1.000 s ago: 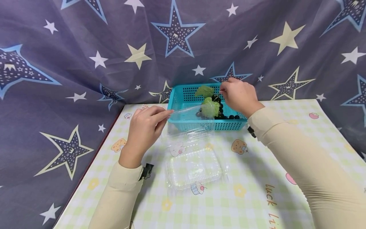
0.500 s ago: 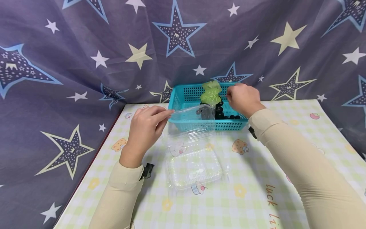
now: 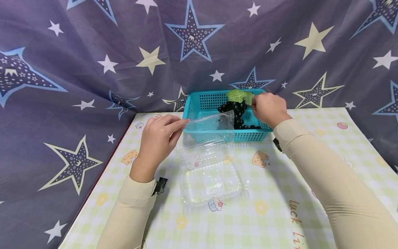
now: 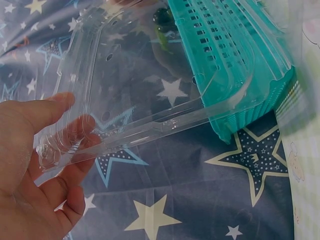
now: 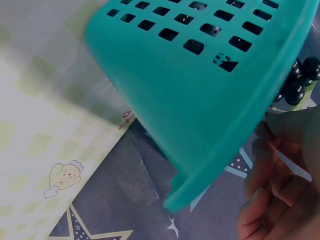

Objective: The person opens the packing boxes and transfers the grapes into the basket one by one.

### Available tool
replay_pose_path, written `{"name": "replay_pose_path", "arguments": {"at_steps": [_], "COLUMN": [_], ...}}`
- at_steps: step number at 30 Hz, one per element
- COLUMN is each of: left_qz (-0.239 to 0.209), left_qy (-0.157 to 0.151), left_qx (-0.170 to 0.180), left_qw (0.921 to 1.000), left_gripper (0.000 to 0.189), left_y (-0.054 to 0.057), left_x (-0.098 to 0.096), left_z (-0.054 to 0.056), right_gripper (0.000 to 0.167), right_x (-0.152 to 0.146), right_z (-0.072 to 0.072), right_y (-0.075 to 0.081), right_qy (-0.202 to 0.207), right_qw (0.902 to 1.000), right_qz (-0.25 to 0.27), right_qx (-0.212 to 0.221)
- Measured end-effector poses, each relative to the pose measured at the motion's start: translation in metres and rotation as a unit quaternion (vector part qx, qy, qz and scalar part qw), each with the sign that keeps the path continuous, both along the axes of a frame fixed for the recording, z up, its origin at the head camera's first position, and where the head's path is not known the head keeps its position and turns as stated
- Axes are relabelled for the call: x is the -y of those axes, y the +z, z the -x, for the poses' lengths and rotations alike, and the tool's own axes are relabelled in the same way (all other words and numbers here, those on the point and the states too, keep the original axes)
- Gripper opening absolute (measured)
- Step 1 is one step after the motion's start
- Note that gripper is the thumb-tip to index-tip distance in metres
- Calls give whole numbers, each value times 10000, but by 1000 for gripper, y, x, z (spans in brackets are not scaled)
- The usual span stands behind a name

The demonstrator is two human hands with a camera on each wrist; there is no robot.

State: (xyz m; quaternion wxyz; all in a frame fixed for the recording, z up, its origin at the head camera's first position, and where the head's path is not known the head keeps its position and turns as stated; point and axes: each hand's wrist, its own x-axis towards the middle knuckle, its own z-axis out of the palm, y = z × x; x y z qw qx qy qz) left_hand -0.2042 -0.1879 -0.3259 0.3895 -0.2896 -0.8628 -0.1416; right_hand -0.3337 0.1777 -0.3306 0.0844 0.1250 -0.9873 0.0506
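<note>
In the head view, a bunch of black grapes point(image 3: 237, 112) with green leaves point(image 3: 237, 95) is in the turquoise basket point(image 3: 199, 133). My right hand point(image 3: 268, 109) is over the basket's right end, fingers curled, pinching the bunch at its leafy top. The right wrist view shows that hand point(image 5: 282, 175) beside black grapes point(image 5: 295, 90); its exact grip point is hidden. With thumb and fingers, my left hand point(image 3: 160, 140) pinches the raised lid of a clear plastic clamshell box point(image 3: 212, 183). The left wrist view shows this lid point(image 4: 135, 115) between the left hand's point(image 4: 50, 160) thumb and fingers.
The lid's far edge overlaps the basket's front left in the head view. A checked tablecloth point(image 3: 236, 224) covers the table. Behind the basket hangs a dark curtain with stars point(image 3: 124, 41).
The leaves swung upright, then tipped right toward my right hand, which moved slightly right and down. More of the black grapes now shows. My left hand and the box stayed still.
</note>
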Motion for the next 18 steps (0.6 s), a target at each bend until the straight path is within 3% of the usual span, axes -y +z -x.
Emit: {"name": "replay_pose_path", "arguments": {"at_steps": [18], "left_qz": [-37], "left_qy": [-1], "left_qx": [18], "left_qw": [10000], "left_gripper": [23], "left_y": [0], "left_x": [-3], "left_z": [0], "right_gripper": [28], "right_x": [-30], "right_z": [-1], "right_y": [-9], "right_qy": [-353], "right_qw": [9986], "right_qz": [-101], "right_qx": [382]}}
